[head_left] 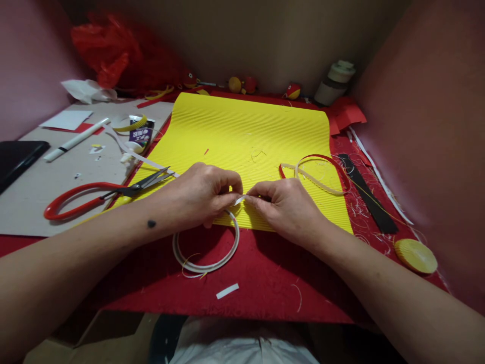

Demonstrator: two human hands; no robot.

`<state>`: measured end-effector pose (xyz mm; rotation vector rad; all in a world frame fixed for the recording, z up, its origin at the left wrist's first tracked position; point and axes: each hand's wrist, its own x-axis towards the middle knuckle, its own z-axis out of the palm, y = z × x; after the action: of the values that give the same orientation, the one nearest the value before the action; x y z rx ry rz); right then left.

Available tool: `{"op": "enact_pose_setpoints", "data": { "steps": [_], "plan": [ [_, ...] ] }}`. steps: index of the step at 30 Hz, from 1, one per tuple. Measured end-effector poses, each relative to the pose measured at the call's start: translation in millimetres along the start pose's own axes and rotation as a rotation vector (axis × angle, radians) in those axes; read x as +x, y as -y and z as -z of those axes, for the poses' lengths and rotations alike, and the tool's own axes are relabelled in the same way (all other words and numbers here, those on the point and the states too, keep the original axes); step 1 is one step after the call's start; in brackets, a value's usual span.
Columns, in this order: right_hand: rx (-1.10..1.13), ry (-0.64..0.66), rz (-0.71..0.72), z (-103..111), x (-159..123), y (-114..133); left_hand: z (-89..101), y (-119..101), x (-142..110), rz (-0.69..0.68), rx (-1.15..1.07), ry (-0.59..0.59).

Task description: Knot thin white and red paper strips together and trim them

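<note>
Left hand [206, 193]: thumb and forefinger pinching a narrow white strip [240, 200] | Right hand [288, 206]: fingertips pinching the strip's right end | Strip: between the hands, above the near part of the yellow corrugated sheet [242, 131] | White ring [206, 268]: near side, on red cloth [265, 283] | Red-handled scissors [131, 191]: left

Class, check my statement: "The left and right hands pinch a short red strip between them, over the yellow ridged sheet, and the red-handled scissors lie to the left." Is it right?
Not quite: the head view shows that the strip is white. The left hand and right hand do pinch it over the yellow ridged sheet, with the red-handled scissors to the left.
</note>
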<state>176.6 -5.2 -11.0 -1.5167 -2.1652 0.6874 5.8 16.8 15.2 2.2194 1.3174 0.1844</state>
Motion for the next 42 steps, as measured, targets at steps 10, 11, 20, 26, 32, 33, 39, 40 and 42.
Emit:
{"op": "enact_pose_setpoints", "data": {
  "steps": [10, 11, 20, 26, 32, 33, 39, 40, 42],
  "plan": [
    [0.01, -0.003, -0.012, 0.0, 0.7, -0.2, -0.7, 1.2, -0.7, -0.013, -0.005, 0.002],
    [0.008, -0.002, -0.011, -0.1, 0.7, -0.1, -0.7, 1.4, -0.5, -0.018, -0.008, 0.002],
    [0.028, -0.001, -0.009, 0.3, 1.3, -0.2, -0.6, 1.4, 0.4, -0.008, -0.001, 0.017],
    [0.03, -0.005, -0.003, -0.7, 1.9, -0.9, -0.3, 1.2, -0.2, 0.019, 0.007, 0.031],
    [0.092, -0.009, 0.001, -1.9, 1.2, -3.3, 1.7, -1.9, -1.6, 0.024, 0.011, 0.029],
    [0.103, -0.01, 0.007, -2.2, 0.9, -3.8, 1.7, -2.3, -1.7, 0.026, 0.007, 0.031],
    [0.16, -0.028, 0.047, -3.7, -0.6, -5.6, 1.5, 2.9, -0.5, -0.004, 0.02, 0.022],
    [0.168, -0.03, 0.05, -3.6, -0.6, -5.6, 2.0, 4.7, -0.4, -0.022, 0.041, 0.006],
    [0.182, -0.035, 0.049, -3.1, -0.5, -5.4, 3.5, 8.1, -1.0, -0.051, 0.079, -0.026]
  ]
}}
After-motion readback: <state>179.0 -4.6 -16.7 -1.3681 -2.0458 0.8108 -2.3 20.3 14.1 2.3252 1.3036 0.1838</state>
